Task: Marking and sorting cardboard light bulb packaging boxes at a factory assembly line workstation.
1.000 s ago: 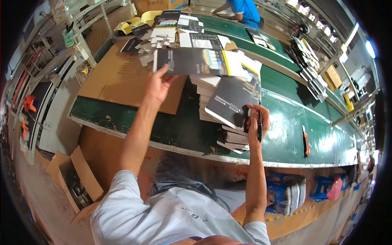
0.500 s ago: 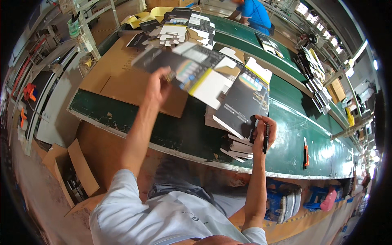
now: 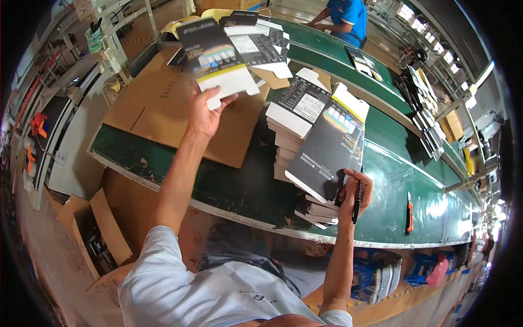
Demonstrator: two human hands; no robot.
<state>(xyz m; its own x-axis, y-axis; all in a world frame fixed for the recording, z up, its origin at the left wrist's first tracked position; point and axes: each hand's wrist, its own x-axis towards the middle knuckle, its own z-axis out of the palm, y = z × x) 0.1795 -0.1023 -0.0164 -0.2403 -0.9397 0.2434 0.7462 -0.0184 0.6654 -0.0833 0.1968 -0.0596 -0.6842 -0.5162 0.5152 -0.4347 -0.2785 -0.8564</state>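
Note:
My left hand [image 3: 204, 113] pinches the white end flap of a flattened dark printed box [image 3: 211, 52]. It holds the box up over the far left of the table, above the brown cardboard sheet. A black marker pen [image 3: 358, 197] stands between the fingers of my right hand [image 3: 364, 185]. That hand is also at the lower right corner of another flat dark box [image 3: 329, 147], on top of a stack. Close by on its left, a stack of flat boxes [image 3: 298, 106] shows white and black panels.
The brown cardboard sheet [image 3: 147, 111] covers the left of the green table [image 3: 392, 180]. An orange-handled cutter [image 3: 409, 215] lies at the right. More flat boxes [image 3: 264, 38] are piled at the back. Beyond the table is a person in blue [image 3: 348, 19]. An open carton [image 3: 103, 234] stands on the floor.
My left hand has swung the flat box left, off the stacks and toward the back pile. My right hand stays at the same corner with the pen.

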